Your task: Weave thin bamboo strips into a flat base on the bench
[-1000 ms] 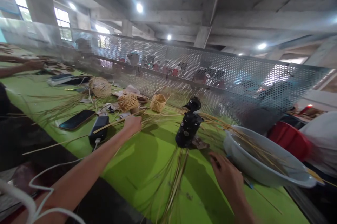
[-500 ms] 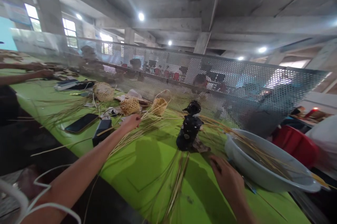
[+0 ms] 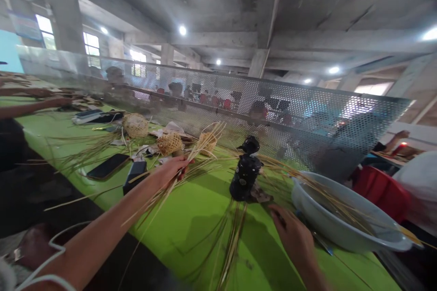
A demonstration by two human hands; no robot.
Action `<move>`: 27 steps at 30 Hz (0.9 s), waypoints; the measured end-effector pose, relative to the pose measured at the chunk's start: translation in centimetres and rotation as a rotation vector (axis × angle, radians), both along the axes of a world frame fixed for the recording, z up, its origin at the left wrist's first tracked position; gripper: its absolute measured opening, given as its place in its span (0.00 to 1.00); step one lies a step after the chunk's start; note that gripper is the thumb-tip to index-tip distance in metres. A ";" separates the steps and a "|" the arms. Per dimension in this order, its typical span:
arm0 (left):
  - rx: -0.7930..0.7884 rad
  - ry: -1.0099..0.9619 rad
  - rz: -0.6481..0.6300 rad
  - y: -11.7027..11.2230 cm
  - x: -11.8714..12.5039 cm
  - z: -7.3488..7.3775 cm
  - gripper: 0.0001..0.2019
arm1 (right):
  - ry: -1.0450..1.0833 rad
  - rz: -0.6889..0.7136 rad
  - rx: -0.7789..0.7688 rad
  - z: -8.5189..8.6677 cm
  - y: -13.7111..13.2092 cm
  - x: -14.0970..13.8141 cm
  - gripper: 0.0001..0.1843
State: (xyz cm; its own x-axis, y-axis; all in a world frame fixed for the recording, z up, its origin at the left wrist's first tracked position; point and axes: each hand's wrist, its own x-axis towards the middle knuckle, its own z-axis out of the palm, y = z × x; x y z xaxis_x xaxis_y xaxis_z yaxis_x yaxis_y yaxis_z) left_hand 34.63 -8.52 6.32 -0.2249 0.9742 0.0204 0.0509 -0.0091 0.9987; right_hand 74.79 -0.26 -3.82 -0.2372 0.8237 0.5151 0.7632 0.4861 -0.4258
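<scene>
My left hand [image 3: 171, 170] is closed round a bundle of thin straw strips [image 3: 191, 156], lifted off the green table [image 3: 191, 211] so the strips fan up to the right. My right hand [image 3: 294, 235] rests knuckles up on the table beside a grey basin [image 3: 337, 220], fingers curled; what they hold is hidden. A black bottle-like object [image 3: 246, 173] stands between my hands, with more straw strips [image 3: 232, 241] lying under and in front of it.
Three small woven baskets [image 3: 170, 143] sit near a perforated metal screen [image 3: 273, 115]. A phone [image 3: 107, 166] and a dark power bank [image 3: 134, 173] lie at left. Another person's arms [image 3: 37, 102] reach over the table far left. A red tub [image 3: 384, 188] stands behind the basin.
My left hand has closed on the straw bundle and raised it off the table toward me. My right hand has barely moved. The camera tilted slightly.
</scene>
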 end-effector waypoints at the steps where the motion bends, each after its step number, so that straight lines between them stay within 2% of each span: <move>1: 0.021 -0.014 -0.013 -0.6 0.6 0.1 0.12 | 0.063 0.032 -0.017 0.4 -0.2 -0.4 0.19; 5: 0.070 -0.034 -0.066 -2.3 2.5 0.0 0.15 | 0.410 0.181 -0.146 3.7 -1.9 -4.0 0.20; 10: 0.093 -0.024 -0.136 -3.1 4.3 -1.0 0.20 | 0.792 0.382 -0.461 9.1 -5.3 -10.9 0.24; 13: 0.104 0.003 -0.176 -3.6 5.0 -1.8 0.22 | 0.940 0.451 -0.578 10.9 -6.3 -14.2 0.25; 16: 0.130 0.051 -0.200 -4.2 5.3 -2.5 0.23 | 1.036 0.469 -0.548 11.5 -6.2 -15.9 0.22; 20: 0.143 0.062 -0.215 -4.9 5.0 -3.4 0.25 | 1.082 0.435 -0.523 11.1 -5.6 -16.3 0.22; 24: 0.134 0.048 -0.205 -5.0 4.5 -4.1 0.26 | 0.953 0.432 -0.518 10.4 -5.6 -16.3 0.21; 27: 0.132 0.041 -0.209 -4.9 4.3 -4.6 0.24 | 0.804 0.493 -0.584 9.8 -6.2 -16.7 0.18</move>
